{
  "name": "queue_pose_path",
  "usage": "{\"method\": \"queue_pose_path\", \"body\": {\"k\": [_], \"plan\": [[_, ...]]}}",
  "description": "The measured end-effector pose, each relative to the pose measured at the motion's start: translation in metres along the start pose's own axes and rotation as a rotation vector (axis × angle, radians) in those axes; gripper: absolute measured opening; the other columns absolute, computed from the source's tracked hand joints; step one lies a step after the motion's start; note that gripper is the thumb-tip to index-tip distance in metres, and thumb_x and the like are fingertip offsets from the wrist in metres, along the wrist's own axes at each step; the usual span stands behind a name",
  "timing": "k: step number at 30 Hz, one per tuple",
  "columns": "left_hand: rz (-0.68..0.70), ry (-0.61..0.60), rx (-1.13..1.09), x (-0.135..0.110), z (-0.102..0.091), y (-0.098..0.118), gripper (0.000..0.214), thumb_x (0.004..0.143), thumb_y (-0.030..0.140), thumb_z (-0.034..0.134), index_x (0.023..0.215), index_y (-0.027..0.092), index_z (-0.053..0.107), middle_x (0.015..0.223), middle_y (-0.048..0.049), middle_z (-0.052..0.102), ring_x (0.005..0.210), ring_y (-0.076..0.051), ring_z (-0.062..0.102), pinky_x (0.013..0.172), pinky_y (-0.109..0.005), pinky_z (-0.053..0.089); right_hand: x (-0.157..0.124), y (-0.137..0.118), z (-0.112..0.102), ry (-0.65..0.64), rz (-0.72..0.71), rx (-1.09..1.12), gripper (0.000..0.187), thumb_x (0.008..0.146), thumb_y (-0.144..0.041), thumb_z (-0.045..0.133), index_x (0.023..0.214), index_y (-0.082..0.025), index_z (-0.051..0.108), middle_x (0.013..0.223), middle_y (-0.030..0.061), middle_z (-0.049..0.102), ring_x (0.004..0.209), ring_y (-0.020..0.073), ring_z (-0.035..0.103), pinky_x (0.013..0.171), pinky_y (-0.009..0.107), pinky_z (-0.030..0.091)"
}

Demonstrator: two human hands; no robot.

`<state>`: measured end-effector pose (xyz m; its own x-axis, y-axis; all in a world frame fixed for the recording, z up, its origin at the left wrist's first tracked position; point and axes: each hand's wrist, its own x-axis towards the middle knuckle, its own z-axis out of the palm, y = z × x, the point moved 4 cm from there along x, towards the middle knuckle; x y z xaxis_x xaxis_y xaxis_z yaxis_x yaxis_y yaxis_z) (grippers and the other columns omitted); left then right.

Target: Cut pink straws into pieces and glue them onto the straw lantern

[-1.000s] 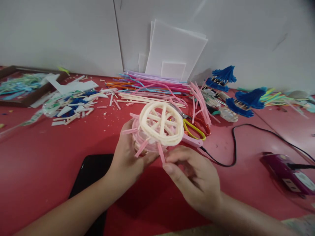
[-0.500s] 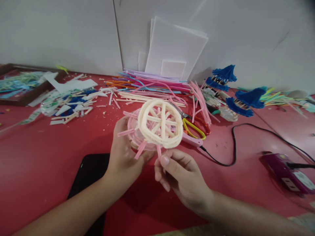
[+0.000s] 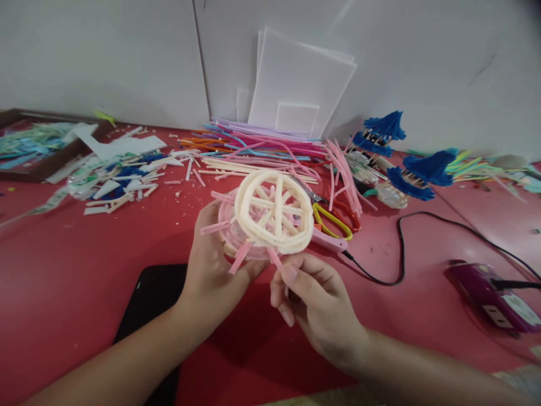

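Note:
My left hand [image 3: 213,262] is wrapped round a craft model [image 3: 274,208] made of pipe cleaners. On its top sits a cream ring with crossing spokes; beneath it lies a pink layer with short pink stubs [image 3: 240,258] sticking outward. The fingers behind and under the model are partly hidden. With thumb and forefinger, my right hand [image 3: 302,290] pinches the tip of the front pink pipe cleaner stub [image 3: 274,257]. Scissors [image 3: 333,219] with yellow and red handles lie just behind the model, near a pink corded tool [image 3: 329,241].
Coloured pipe cleaners [image 3: 253,141] lie along the wall below white sheets [image 3: 302,79]. Blue-roofed models [image 3: 429,172] stand at right. A black cord [image 3: 401,248] and purple power strip [image 3: 494,296] lie nearer. Offcuts [image 3: 127,183], a tray [image 3: 46,166] and a black flat object [image 3: 156,304] are left.
My right hand has shifted slightly right, and the pink stub it pinches now slants to the right. My left hand and the model have hardly moved.

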<state>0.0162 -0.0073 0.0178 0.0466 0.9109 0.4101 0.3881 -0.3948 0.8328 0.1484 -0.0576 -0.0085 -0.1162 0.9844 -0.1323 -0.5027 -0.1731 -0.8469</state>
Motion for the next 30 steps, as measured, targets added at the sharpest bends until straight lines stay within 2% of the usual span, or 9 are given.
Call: {"method": "queue_pose_path", "body": {"k": [6, 11, 22, 30], "plan": [[0.034, -0.008, 0.005, 0.001, 0.0007, 0.0022, 0.057, 0.063, 0.017, 0.075, 0.112, 0.028, 0.048, 0.116, -0.0062, 0.058, 0.11, -0.028, 0.061, 0.092, -0.045, 0.053, 0.0004, 0.003, 0.0024, -0.032, 0.039, -0.012, 0.024, 0.08, -0.036, 0.069, 0.066, -0.017, 0.064, 0.056, -0.0004, 0.066, 0.038, 0.0049, 0.048, 0.038, 0.017, 0.036], [0.023, -0.014, -0.003, 0.0013, 0.0002, 0.0019, 0.056, 0.064, 0.022, 0.075, 0.112, 0.029, 0.048, 0.116, -0.0065, 0.058, 0.109, -0.03, 0.061, 0.091, -0.047, 0.054, 0.001, 0.0031, 0.0033, -0.05, 0.041, -0.004, 0.021, 0.079, -0.036, 0.07, 0.071, -0.017, 0.067, 0.058, 0.0001, 0.067, 0.04, 0.0054, 0.049, 0.039, 0.017, 0.038], [0.044, -0.015, -0.009, -0.0003, 0.0001, 0.0028, 0.061, 0.064, 0.021, 0.077, 0.115, 0.029, 0.043, 0.118, -0.006, 0.057, 0.11, -0.027, 0.061, 0.09, -0.043, 0.056, 0.0006, -0.0019, 0.0003, 0.029, -0.033, 0.015, 0.021, 0.079, -0.032, 0.071, 0.065, -0.017, 0.064, 0.055, -0.0021, 0.065, 0.038, 0.0033, 0.048, 0.038, 0.014, 0.035], [0.055, -0.013, 0.041, 0.0006, 0.0004, 0.0026, 0.059, 0.064, 0.018, 0.072, 0.115, 0.03, 0.044, 0.118, -0.0057, 0.057, 0.112, -0.03, 0.06, 0.091, -0.047, 0.054, 0.0027, -0.0024, 0.002, 0.071, -0.029, -0.094, 0.024, 0.077, -0.034, 0.07, 0.064, -0.018, 0.059, 0.052, -0.0017, 0.064, 0.036, 0.0047, 0.046, 0.036, 0.017, 0.036]]}}
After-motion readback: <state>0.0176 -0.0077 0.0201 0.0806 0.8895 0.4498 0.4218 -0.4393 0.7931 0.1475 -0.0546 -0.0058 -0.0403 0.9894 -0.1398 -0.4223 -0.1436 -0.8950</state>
